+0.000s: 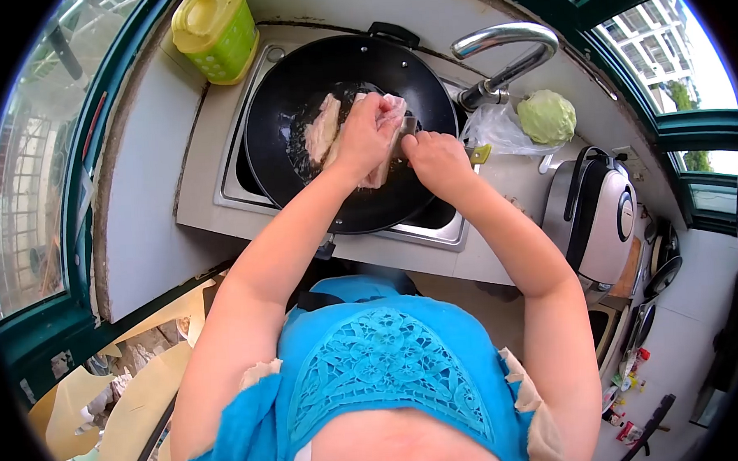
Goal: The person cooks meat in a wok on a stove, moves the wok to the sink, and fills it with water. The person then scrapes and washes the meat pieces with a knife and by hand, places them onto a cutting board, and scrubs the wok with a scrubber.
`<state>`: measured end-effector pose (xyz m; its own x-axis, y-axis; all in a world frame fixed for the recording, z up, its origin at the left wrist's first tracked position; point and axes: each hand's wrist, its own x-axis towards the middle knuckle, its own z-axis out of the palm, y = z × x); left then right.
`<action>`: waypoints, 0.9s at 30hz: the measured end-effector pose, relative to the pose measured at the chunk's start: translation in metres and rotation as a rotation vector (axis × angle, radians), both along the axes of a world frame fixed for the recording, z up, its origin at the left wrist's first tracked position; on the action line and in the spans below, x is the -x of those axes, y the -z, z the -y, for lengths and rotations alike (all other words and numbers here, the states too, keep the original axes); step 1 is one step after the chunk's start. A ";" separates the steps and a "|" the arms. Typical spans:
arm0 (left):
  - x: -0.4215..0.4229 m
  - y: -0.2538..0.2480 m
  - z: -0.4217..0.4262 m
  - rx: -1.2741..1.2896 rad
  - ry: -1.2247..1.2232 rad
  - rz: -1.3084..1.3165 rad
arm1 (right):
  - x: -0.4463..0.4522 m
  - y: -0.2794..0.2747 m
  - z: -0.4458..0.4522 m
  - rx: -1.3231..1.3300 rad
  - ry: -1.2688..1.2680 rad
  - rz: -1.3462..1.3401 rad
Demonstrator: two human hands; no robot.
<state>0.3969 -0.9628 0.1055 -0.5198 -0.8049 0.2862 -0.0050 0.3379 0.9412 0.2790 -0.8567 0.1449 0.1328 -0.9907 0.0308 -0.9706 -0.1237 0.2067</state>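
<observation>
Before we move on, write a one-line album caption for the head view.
Left hand gripping raw meat, right hand close by, above a black wok.

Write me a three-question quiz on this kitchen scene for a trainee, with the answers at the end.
1. True or false: the lidded green container stands to the left of the wok.
2. Fill in the blank: the person's ____ hand holds a piece of raw meat in the wok.
3. Short answer: which vegetable lies against the clear plastic bag near the faucet?

Key: 1. True. 2. Left. 3. A pale green cabbage.
</observation>
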 end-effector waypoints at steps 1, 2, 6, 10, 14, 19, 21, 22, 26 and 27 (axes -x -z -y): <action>0.006 0.004 -0.003 -0.015 -0.004 0.001 | -0.006 -0.005 0.002 0.001 -0.040 -0.011; 0.010 0.008 -0.007 -0.031 -0.005 0.004 | -0.008 -0.007 0.001 -0.008 -0.060 -0.026; 0.010 0.014 -0.005 -0.087 -0.029 0.012 | -0.010 -0.015 -0.002 0.007 -0.104 -0.065; 0.007 0.009 -0.002 -0.017 -0.090 0.063 | -0.010 -0.024 -0.005 0.048 -0.095 -0.084; 0.007 0.025 0.002 -0.015 -0.118 0.096 | -0.002 -0.031 -0.013 0.058 -0.094 -0.105; 0.005 0.048 0.008 -0.017 -0.159 0.177 | 0.008 -0.032 -0.028 0.005 -0.036 -0.088; 0.006 0.056 0.006 -0.053 -0.160 0.206 | 0.013 -0.031 -0.034 -0.017 -0.018 -0.090; 0.007 0.060 0.005 -0.070 -0.159 0.222 | 0.016 -0.029 -0.037 0.001 -0.016 -0.086; 0.004 0.084 0.009 -0.039 -0.184 0.467 | 0.031 -0.035 -0.055 0.026 0.104 -0.022; 0.004 0.087 0.007 -0.024 -0.168 0.508 | 0.033 -0.040 -0.058 0.024 0.158 0.009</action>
